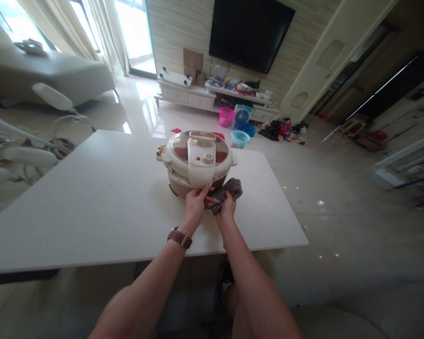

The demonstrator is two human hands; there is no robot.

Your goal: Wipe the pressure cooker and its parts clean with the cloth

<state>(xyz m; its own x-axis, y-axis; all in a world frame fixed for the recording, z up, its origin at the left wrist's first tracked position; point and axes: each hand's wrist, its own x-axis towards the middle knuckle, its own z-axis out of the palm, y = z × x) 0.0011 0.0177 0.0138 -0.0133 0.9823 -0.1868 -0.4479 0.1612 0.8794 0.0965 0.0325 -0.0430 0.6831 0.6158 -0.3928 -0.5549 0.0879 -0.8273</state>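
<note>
A cream and brown electric pressure cooker (183, 181) stands on the white table, its lid in place with a handle on top and a knob on the front panel. Just in front of it, a folded dark grey-brown cloth (232, 188) is held up off the tabletop. My right hand (228, 206) grips it from below, the thumb lying on its upper face. At the cloth's left end is my left hand (197, 201), fingers closed against it, close to the cooker's front. Some fingertips are hidden by the cloth.
The white table (92, 202) has its near edge by my forearms. Beyond it, a pink basket (226, 117) and a light blue basket (240, 138) stand on the floor before a cluttered TV cabinet (198, 100). White chair-like pieces (30, 156) are at the left.
</note>
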